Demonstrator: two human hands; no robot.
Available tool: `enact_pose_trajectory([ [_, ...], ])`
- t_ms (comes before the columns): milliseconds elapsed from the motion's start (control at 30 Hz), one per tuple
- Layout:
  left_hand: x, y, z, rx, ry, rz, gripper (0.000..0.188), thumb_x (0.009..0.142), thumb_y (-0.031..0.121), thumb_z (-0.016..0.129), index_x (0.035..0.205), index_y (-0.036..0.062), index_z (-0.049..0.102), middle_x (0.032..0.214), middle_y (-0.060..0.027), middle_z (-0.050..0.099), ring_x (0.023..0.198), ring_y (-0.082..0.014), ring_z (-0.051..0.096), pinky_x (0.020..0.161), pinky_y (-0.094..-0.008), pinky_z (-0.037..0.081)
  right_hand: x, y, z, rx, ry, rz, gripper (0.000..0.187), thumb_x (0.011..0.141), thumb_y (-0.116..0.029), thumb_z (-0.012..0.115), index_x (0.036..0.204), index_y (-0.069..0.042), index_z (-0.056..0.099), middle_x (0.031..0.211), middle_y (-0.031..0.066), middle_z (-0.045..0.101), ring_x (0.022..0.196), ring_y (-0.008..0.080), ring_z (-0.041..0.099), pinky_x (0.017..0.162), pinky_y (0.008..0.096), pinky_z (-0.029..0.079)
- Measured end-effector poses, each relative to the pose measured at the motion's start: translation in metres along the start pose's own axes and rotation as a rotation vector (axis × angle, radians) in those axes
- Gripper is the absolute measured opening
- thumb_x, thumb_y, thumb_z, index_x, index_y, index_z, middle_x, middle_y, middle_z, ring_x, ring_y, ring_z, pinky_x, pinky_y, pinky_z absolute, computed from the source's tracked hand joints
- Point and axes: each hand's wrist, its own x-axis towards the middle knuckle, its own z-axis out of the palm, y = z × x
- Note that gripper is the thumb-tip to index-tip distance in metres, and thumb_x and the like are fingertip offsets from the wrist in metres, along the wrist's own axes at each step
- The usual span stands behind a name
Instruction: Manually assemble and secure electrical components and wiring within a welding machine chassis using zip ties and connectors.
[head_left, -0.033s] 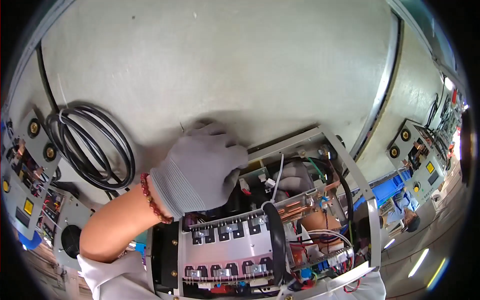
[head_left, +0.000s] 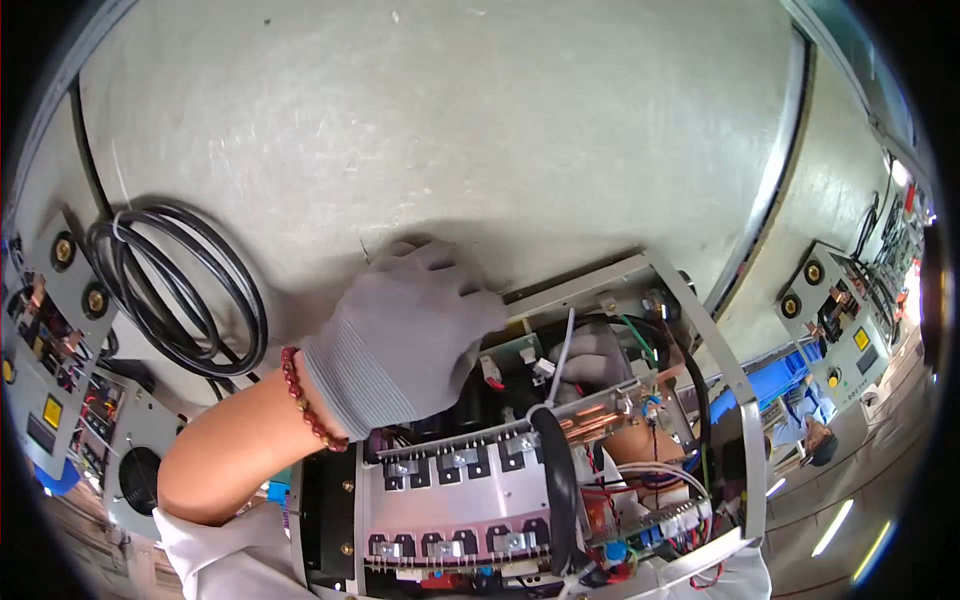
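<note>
My left hand (head_left: 405, 335), in a grey knit glove, lies over the far left part of an open metal chassis (head_left: 745, 440) packed with electronics. Its fingers are bent and their tips are hidden below the palm. Deep inside the chassis, my right hand (head_left: 592, 358), gloved too, has curled fingers behind copper strips (head_left: 590, 418) and wires; what it holds is hidden. A white cable tie (head_left: 563, 355) sticks up beside it, fastened round a thick black cable (head_left: 556, 480). Next to that cable, a silver heat-sink plate (head_left: 455, 498) carries rows of clamped black components.
The chassis stands at the near side of a pale worktop (head_left: 450, 130). A coiled black cable (head_left: 190, 290) lies to the left. Similar units stand at the left (head_left: 50, 350) and right (head_left: 835, 325). A person (head_left: 812, 425) is visible far off at the right.
The chassis and cable tie sit very slightly further right, and my left knuckles have shifted a little right with them. Both hands keep nearly the same pose.
</note>
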Motion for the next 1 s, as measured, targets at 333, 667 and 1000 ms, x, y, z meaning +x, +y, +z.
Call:
enact_pose_trajectory([
  [333,-0.007,-0.002,0.022,-0.237,-0.121,0.015,0.020,0.070,0.014,0.072,0.089,0.0171,0.066,0.083,-0.0037,0.058,0.079,-0.0255,0.060,0.068,-0.0379,0.049,0.023,-0.001,0.016,0.037,-0.071,0.058,0.036,0.065,-0.001,0.076,0.094,-0.010,0.058,0.086,0.0078,0.063,0.073,0.0267,0.061,0.065,0.0377,0.048],
  [667,0.004,-0.003,0.035,-0.027,-0.101,0.227,0.020,0.068,0.017,0.067,0.088,0.0163,0.068,0.081,-0.0018,0.057,0.076,-0.0234,0.058,0.069,-0.0375,0.050,-0.014,-0.003,0.006,0.078,-0.084,0.245,0.030,0.064,-0.001,0.079,0.092,-0.003,0.068,0.084,0.0131,0.068,0.070,0.0254,0.065,0.063,0.0329,0.051],
  [1000,-0.010,-0.008,0.020,-0.189,-0.108,0.081,0.022,0.069,0.012,0.072,0.090,0.0139,0.068,0.077,-0.0030,0.054,0.073,-0.0245,0.058,0.064,-0.0381,0.048,-0.010,-0.025,-0.003,0.215,-0.118,0.491,0.045,0.066,0.004,0.079,0.106,-0.006,0.061,0.094,0.0105,0.063,0.077,0.0233,0.063,0.065,0.0312,0.050],
])
